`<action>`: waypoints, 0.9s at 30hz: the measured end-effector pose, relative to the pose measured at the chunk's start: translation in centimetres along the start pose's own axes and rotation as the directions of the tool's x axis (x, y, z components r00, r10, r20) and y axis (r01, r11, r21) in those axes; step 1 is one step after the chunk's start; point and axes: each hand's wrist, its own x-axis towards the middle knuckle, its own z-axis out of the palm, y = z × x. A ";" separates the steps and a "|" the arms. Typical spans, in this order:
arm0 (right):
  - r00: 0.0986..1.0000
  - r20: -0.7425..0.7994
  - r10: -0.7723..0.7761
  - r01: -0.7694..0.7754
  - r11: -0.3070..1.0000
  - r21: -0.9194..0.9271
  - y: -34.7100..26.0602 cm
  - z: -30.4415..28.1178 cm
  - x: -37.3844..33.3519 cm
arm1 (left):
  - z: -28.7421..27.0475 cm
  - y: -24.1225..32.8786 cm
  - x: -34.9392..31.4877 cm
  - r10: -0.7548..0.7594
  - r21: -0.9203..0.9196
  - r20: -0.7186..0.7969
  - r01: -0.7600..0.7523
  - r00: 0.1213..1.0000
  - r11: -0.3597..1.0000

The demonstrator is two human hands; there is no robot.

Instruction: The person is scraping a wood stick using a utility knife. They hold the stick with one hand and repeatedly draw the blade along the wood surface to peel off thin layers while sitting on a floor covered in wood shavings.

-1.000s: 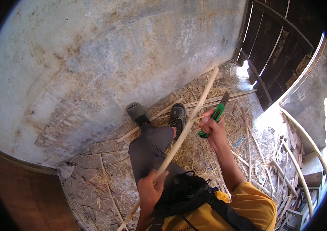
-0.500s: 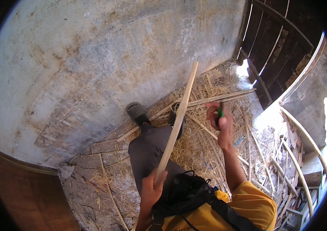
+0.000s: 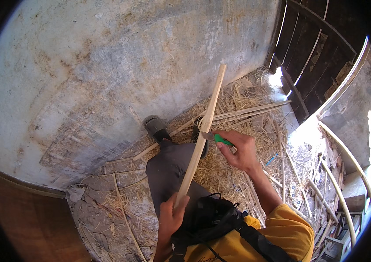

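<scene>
A long pale strip of wood or bamboo slants up and away in front of me, over my dark trousers. My left hand is closed round its near end. In my right hand is a small knife with a green handle, gripped between thumb and fingers. Its short blade touches the right side of the strip, about halfway along. The strip's far end stands free, in front of the wall.
Straw-like shavings litter the floor. Several thin poles lie beyond my feet, and curved poles lean at the right. A stained wall rises ahead; dark boards stand at the far right.
My right hand has swung left and turned, bringing the knife from off to the right onto the strip. The strip's far end has risen slightly; my left hand keeps its hold.
</scene>
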 end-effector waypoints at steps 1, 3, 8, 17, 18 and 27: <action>1.000 0.003 0.004 -0.004 1.000 -0.006 -0.1 -0.3 0.2 | 0.1 0.0 0.0 0.013 -0.012 -0.004 -0.013 1.000 1.000; 1.000 0.002 0.000 0.000 1.000 -0.030 0.0 -0.6 0.3 | -0.3 0.1 -0.1 -0.039 -0.024 0.008 0.039 0.999 0.999; 0.999 -0.038 -0.036 0.031 0.993 -0.110 0.0 -0.7 0.4 | -0.4 0.5 -0.2 -0.051 -0.019 0.005 0.051 0.999 0.999; 0.998 -0.044 -0.054 0.040 0.965 -0.261 0.8 -0.7 0.0 | -1.0 -0.2 -0.4 -0.078 -0.039 0.007 0.079 0.997 0.996; 0.989 -0.145 0.017 -0.056 0.962 -0.267 2.2 -0.7 0.0 | -0.9 -0.1 -0.6 -0.046 -0.007 -0.032 0.046 0.998 0.999; 0.960 -0.149 0.238 -0.236 0.971 0.035 5.8 -3.4 -0.6 | -2.2 -1.2 -1.3 0.059 0.135 -0.206 -0.031 0.977 0.990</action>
